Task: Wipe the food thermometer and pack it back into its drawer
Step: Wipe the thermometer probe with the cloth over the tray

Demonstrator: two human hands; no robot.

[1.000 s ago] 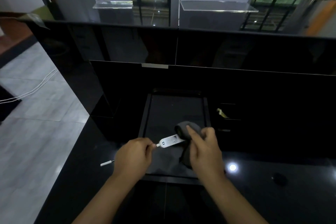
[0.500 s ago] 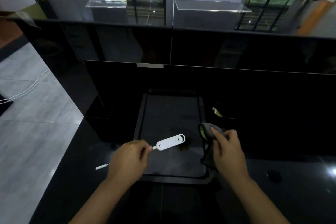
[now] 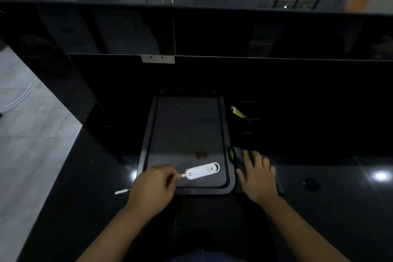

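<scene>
Down at the bench edge, the left hand (image 3: pixel 152 187) is closed around the thin probe of the thermometer (image 3: pixel 202 171), fingers pinched just where the stem meets the white body. The probe's capped tip (image 3: pixel 121 191) pokes out past the heel of that hand, over the black bench (image 3: pixel 340 208). The white body points right and slightly away from the person, lying low over the near end of the tray (image 3: pixel 146 151); whether it rests on the tray floor or is held just above it, I cannot tell.

The right hand (image 3: pixel 256 175) lies flat, fingers spread and relaxed, pressing on the cloth (image 3: pixel 235 154) rather than gripping it. The cloth is dark with a green edge and sits on the bench just beside the tray's right rim, most of it hidden under the palm, a dark corner showing near the wrist.

The tray is a dark, shallow, rounded rectangle running away from the person, with a small brownish smudge (image 3: pixel 200 154) on its floor just beyond the thermometer. To the right of the tray's far half, a small yellow item (image 3: pixel 238 112) shows against the dark cabinet front, too dim to identify. A bright light reflection (image 3: pixel 380 175) glints on the glossy bench well to the right. On the left, pale floor tiles (image 3: pixel 32 144) run alongside the bench.
</scene>
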